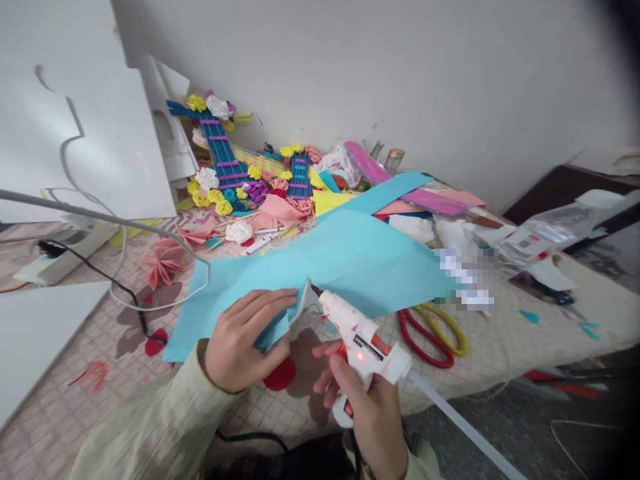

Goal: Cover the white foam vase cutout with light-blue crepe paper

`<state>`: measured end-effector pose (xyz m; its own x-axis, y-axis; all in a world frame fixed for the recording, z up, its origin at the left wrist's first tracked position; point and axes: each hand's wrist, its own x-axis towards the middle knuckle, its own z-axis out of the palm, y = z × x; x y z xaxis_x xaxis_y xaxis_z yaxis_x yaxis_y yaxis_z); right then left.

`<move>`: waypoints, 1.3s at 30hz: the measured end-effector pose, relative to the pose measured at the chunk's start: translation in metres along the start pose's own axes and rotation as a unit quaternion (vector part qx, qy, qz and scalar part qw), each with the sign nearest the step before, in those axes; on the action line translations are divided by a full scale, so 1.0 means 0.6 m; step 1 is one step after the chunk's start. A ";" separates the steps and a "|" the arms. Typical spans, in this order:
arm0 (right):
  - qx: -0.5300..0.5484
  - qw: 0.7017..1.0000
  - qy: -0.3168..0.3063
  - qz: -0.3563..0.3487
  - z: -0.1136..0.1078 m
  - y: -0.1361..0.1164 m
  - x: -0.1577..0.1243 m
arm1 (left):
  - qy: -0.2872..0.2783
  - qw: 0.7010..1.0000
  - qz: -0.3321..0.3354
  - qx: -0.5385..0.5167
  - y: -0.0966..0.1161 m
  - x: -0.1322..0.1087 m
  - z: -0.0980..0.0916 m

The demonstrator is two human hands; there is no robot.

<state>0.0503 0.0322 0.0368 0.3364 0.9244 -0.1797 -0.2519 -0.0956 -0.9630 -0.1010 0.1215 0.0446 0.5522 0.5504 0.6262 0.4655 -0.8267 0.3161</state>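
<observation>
My right hand (370, 407) is wrapped round the handle of a white hot glue gun (355, 327), whose small red light is lit. A long clear glue stick (460, 423) sticks out of its back. Its dark nozzle points up and left, at the edge of a white-edged piece covered in light blue paper. That edge is between the nozzle and my left hand (250, 337), whose fingers are closed on the folded blue paper (277, 331). Behind both hands spreads a large light blue paper sheet (325, 257). Whether the nozzle touches the edge is hard to tell.
Red and yellow-handled scissors (430, 337) lie right of the glue gun. At the back stand blue guitar-shaped crafts (220, 150) with paper flowers. A white cable (165, 303) loops over the sheet's left side. A power strip (65, 250) and white boards (75, 120) are at left.
</observation>
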 end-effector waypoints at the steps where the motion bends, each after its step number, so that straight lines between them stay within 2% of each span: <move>1: -0.008 1.000 -0.002 -0.004 0.002 0.000 0.002 | 0.000 1.000 -0.001 -0.001 0.000 0.000 0.000; 7: -0.030 0.999 0.018 -0.011 0.010 0.000 0.011 | 0.001 1.000 -0.010 -0.007 0.000 0.000 -0.001; 17: -0.029 0.999 -0.020 -0.010 0.003 0.013 0.019 | 0.000 1.000 -0.012 -0.005 -0.002 -0.002 0.000; 25: -0.006 1.000 -0.010 -0.005 0.003 0.009 0.023 | 0.004 1.000 -0.014 -0.009 0.000 -0.002 -0.004; 39: -0.049 0.999 0.003 -0.013 0.002 0.013 0.028 | 0.007 1.000 -0.014 -0.013 0.001 0.000 -0.003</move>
<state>0.0530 0.0473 0.0264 0.3468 0.9250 -0.1551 -0.1533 -0.1072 -0.9823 -0.1019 0.1209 0.0462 0.5299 0.5718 0.6263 0.4616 -0.8140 0.3525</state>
